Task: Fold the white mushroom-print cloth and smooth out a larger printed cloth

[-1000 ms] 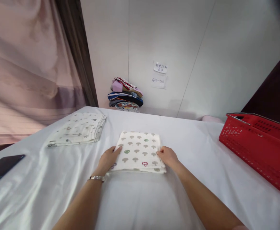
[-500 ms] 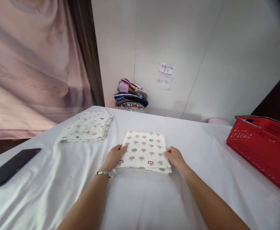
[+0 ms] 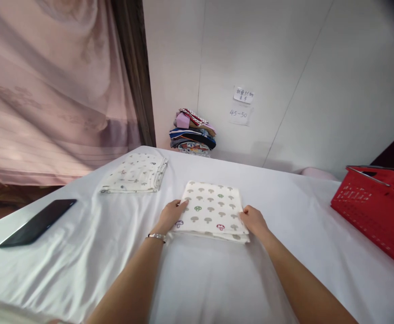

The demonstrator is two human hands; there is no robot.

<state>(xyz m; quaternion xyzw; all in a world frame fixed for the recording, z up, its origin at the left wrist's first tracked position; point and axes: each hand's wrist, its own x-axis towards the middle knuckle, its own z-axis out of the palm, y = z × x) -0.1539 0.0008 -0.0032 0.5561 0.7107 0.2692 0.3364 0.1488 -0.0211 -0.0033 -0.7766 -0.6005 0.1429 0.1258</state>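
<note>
1. Left hand [image 3: 171, 216] is partly closed at the left edge of the mushroom-print cloth [image 3: 213, 211], with the thumb laid over the top and the other fingertips hidden; it has hold of that edge.
2. Right hand [image 3: 253, 220] is curled nearly closed, pinching the cloth's opposite edge between thumb and fingers.
3. Between the two hands, the mushroom-print cloth lies folded into a flat block on the white-covered table [image 3: 305, 261]. Its mushrooms are mostly grey, with a few green, red and purple ones, and layers show along its near edge.
4. A silvery bracelet [image 3: 156, 236] circles the left wrist.
5. Farther back and to the left lies a second folded cloth [image 3: 132, 174], white with small scattered figures, apart from the first.
6. Nearer on the left, a flat dark device [image 3: 40, 222] lies on the table, well apart from the left hand.
7. On the right side stands a red basket [image 3: 379, 216] with perforated walls and a metal handle.
8. Beyond the table's far edge, a stack of coloured fabrics [image 3: 193, 135] rises beside the pale wall [image 3: 271, 54]; its support is hidden.
9. Two paper notes [image 3: 240, 115] are fixed to the wall, the lower reading "45–50".
10. Pink curtain [image 3: 48, 99] hangs at left.
</note>
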